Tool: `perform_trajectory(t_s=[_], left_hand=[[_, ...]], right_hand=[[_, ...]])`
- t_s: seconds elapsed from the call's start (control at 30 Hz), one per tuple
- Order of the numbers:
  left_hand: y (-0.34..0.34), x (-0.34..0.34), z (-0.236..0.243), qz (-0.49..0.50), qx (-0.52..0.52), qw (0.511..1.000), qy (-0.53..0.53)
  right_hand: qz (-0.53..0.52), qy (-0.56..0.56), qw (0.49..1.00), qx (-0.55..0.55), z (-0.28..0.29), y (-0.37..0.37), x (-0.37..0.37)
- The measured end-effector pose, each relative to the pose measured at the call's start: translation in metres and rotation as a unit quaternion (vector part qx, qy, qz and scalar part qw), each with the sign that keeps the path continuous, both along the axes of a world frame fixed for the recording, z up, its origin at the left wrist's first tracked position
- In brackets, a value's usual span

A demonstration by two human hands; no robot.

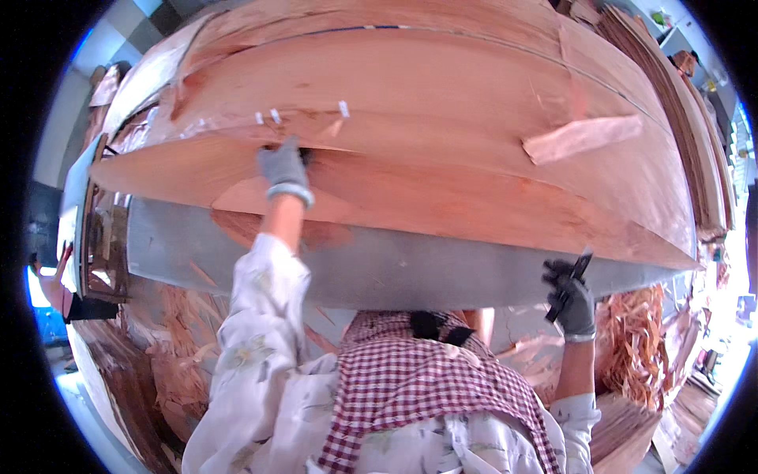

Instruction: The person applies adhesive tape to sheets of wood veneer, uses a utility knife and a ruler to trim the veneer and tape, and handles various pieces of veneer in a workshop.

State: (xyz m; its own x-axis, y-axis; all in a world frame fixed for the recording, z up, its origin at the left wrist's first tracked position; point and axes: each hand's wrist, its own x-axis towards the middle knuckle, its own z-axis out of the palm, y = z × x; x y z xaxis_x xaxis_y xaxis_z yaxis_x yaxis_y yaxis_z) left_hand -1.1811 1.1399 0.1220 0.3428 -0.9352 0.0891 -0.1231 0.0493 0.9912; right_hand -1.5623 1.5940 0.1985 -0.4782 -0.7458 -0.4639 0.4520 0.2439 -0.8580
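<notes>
A grey table [442, 276] carries broad, thin, reddish-brown wood sheets [474, 95]

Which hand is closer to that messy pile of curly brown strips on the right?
Right. The right hand, holding a black tool, is up and left of the pile of strips in view; the left hand is much farther off, at the reddish-brown sheet.

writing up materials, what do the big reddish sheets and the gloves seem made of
Reddish sheets: probably matte, unvarnished wood veneer, judging by faint grain and thin edges. Gloves: seemingly dull knit fabric, by snug cuffs; the right one's dark fingers suggest a coating, perhaps rubber.
</notes>
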Motion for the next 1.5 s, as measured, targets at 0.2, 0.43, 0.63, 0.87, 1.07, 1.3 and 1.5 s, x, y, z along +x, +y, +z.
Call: perform_trajectory(t_s=[0.2, 0.43, 0.63, 0.87, 1.07, 1.3, 1.5], left_hand=[[-0.006, -0.073, 0.012, -0.129, 0.139, 0.962, 0.196], [0.033, 0.074, 0.048, 0.113, -0.203, 0.855, -0.464], [0.016, 0.171, -0.003, 0.113, 0.076, 0.966, -0.218], [0.017, 0.197, -0.018, 0.035, 0.003, 0.989, -0.143], [0.034, 0.206, -0.005, 0.016, 0.169, 0.858, -0.485], [0.003, 0.204, 0.052, 0.164, 0.230, 0.952, 0.121], [-0.084, 0.247, 0.023, 0.069, 0.106, 0.958, 0.257]], right_hand=[[-0.021, -0.126, 0.992, -0.005, -0.041, -0.036, 0.017], [-0.027, 0.017, 0.998, 0.046, -0.037, -0.067, -0.004], [-0.016, 0.040, 0.995, 0.088, -0.030, -0.066, -0.023], [0.011, 0.069, 0.994, 0.081, -0.013, -0.079, -0.038], [-0.004, 0.100, 0.991, 0.089, 0.004, -0.088, -0.031], [0.016, 0.168, 0.983, 0.067, 0.024, -0.095, -0.032], [0.003, 0.244, 0.967, 0.080, 0.048, -0.105, -0.038]])
